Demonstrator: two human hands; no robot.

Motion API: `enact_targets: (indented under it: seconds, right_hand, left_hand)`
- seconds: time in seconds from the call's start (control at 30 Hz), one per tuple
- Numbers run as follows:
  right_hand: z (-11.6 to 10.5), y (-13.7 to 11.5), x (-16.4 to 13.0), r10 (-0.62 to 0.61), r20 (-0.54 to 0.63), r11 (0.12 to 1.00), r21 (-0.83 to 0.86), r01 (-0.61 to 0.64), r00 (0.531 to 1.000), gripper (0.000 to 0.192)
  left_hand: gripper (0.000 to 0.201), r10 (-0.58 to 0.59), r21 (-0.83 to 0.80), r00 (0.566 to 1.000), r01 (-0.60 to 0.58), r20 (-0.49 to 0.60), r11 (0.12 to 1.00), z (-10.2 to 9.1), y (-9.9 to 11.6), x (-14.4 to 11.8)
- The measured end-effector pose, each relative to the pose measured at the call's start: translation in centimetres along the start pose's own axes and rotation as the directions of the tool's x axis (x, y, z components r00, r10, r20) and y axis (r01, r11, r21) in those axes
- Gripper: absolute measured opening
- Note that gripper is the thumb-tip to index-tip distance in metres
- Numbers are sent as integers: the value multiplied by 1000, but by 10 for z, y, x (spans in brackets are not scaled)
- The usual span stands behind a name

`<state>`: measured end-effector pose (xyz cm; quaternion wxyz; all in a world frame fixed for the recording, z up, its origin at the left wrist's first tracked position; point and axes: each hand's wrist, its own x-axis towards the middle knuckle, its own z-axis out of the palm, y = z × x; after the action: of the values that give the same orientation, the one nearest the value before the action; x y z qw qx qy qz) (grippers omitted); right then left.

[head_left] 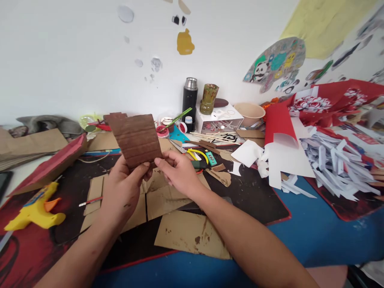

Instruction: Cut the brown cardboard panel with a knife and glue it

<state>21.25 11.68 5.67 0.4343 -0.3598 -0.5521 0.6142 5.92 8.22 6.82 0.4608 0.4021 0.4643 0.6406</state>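
while the left hand [124, 188] pinches the brown corrugated cardboard rectangle [136, 138] mid-frame, the right hand [180, 172] fingers curl closed on its lower edge.

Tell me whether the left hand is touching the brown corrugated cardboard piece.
Touching. The head view shows the left hand pinching the lower edge of the brown cardboard piece between thumb and fingers, holding it upright above the table.
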Motion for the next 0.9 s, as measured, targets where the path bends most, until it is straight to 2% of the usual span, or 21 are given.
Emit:
enact_targets:
  seconds: [0.3,0.53,0.67,0.9]
  right_hand:
    - [-2,1,2,-11,-102,998,-65,5,995,26]
    - [-1,-3,1,-22,-97,991,-136,9,995,22]
    - [0,-1,-1,-77,-76,979,-195,61,994,20]
    - [1,1,-2,-89,-69,975,-211,72,994,17]
  left_hand:
    - [31,-48,-71,999,50,24,996,5,-2,2]
    - [26,-46,-80,999,48,28,996,4,-3,2]
    - [23,-28,-69,999,30,18,997,4,-4,1]
    - [24,-29,-85,1000,29,-1,996,7,-1,2]
